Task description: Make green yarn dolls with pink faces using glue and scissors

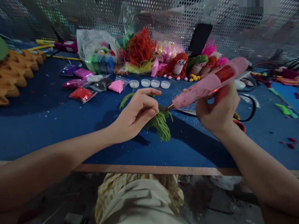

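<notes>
My left hand [137,116] pinches a bunch of green yarn [161,124] between thumb and fingers, above the front middle of the blue table. Loose strands hang down below the fingertips, and a further tuft trails out behind the hand. Wrapped round a pink glue gun [198,88], my right hand [217,109] holds it tilted, nozzle down and to the left. The metal nozzle tip is at the top of the yarn, right beside my left fingertips. Whether glue is coming out cannot be made out. Scissors [187,112] lie under my right hand, partly hidden.
Yarn-haired dolls [179,65] stand at the back, near a red yarn heap [141,46] and a plastic bag [95,46]. Several white caps [155,83] line up before them. Clay packets [83,94] lie left, beside an orange egg tray [17,71]. The table's wooden edge [149,169] runs along the front.
</notes>
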### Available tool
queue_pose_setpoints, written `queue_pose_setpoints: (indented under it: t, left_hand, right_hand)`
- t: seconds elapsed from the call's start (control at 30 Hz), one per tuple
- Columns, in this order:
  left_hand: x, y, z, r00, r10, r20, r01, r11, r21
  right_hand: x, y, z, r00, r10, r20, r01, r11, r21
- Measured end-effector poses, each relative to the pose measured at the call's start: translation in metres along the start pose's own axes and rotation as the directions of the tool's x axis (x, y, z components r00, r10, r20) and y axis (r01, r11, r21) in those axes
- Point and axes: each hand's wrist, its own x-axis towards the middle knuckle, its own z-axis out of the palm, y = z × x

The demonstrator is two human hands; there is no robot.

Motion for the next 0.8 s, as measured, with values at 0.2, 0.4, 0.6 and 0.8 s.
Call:
queue_pose_setpoints:
  t: [0.2, 0.4, 0.6, 0.8]
  left_hand:
    - [0.0000, 0.0006, -0.0001, 1.000, -0.001, 0.002, 0.001, 1.000, -0.004]
    - [-0.0003, -0.0011, -0.0002, 1.000, -0.006, -0.013, 0.006, 1.000, -0.001]
    - [-0.0010, -0.0027, -0.0009, 1.000, -0.009, -0.006, 0.009, 1.000, 0.011]
    - [-0.0008, -0.0016, -0.0016, 0.996, -0.086, 0.009, 0.085, 0.996, 0.035]
  right_hand:
    - [0.0007, -0.0012, -0.0016, 1.000, 0.016, 0.023, -0.016, 1.000, 0.016]
    - [-0.0033, 0.0039, -0.0021, 0.998, 0.045, 0.052, -0.049, 0.997, 0.063]
    - [-0.0033, 0.0062, -0.0029, 0.999, -0.029, 0.018, 0.029, 0.999, -0.029]
    - [0.0031, 0.0026, -0.0081, 0.998, -0.069, -0.005, 0.069, 0.998, 0.014]
